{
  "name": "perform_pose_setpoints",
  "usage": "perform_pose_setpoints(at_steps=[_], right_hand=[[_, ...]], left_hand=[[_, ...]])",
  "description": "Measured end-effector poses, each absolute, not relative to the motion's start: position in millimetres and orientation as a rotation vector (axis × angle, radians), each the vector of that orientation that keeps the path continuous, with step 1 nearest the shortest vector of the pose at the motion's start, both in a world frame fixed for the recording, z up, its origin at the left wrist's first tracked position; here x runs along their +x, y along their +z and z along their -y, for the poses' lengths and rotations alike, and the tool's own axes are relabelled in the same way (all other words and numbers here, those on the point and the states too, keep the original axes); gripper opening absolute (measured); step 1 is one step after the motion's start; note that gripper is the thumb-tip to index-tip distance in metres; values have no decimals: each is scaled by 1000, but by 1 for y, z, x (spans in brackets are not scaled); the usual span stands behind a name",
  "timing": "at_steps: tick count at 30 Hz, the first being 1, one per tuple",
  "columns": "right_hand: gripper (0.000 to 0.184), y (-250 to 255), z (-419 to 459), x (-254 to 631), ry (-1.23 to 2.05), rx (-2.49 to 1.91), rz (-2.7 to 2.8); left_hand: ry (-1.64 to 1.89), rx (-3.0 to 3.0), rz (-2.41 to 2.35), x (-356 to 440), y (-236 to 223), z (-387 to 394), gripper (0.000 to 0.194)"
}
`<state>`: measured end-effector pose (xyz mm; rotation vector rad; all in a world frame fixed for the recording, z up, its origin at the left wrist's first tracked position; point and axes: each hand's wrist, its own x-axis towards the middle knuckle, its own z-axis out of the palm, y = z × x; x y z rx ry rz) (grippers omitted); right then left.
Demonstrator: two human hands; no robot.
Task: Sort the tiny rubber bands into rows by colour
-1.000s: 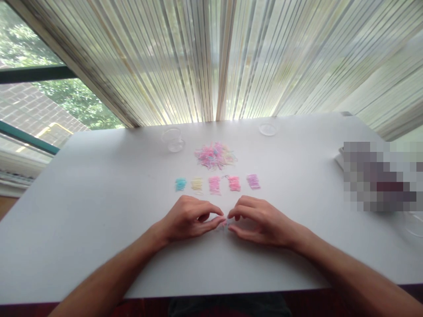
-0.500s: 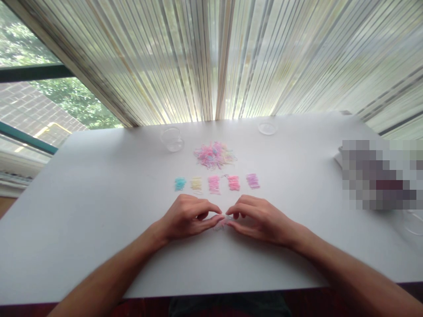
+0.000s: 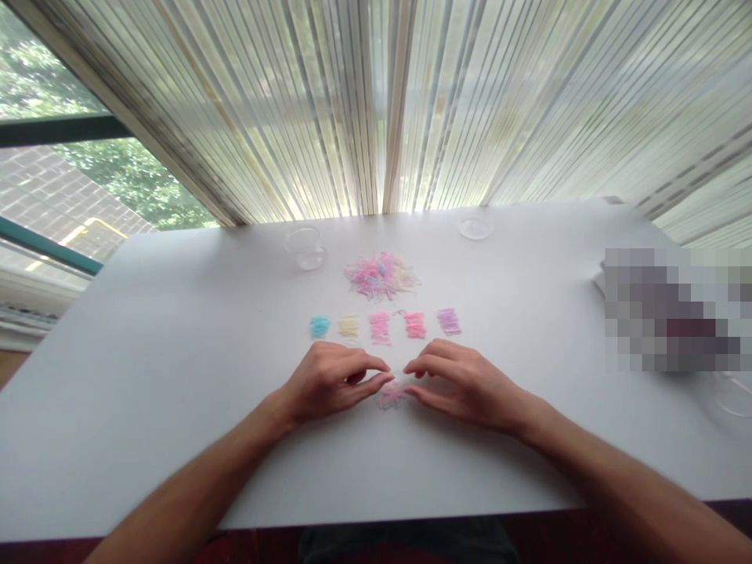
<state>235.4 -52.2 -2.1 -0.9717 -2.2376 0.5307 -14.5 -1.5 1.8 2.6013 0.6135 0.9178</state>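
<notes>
A small loose heap of pale pink bands, thin like little elastics, lies on the white table between my hands. My left hand is at its left, thumb and index finger nearly together in a pinch; anything held there is too small to make out. On the other side my right hand has thumb and index finger apart, with nothing visible between them. Beyond my hands runs a row of sorted bundles: blue, yellow, pink, coral pink and purple.
A mixed pastel pile of bands lies behind the row. A clear plastic cup is at the back left, a clear round lid at the back right. A blurred-out object occupies the right side, near a clear rim.
My fingertips have drawn slightly apart, and the right thumb and index finger have spread. More of the small pink heap between my hands now shows.
</notes>
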Motion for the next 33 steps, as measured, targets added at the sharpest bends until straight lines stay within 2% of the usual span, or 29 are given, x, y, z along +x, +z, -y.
perform_pose_setpoints(at_steps=[33], right_hand=[[10, -2, 53, 231, 478, -965, 2168]], left_hand=[[852, 2601, -594, -12, 4, 4, 3]])
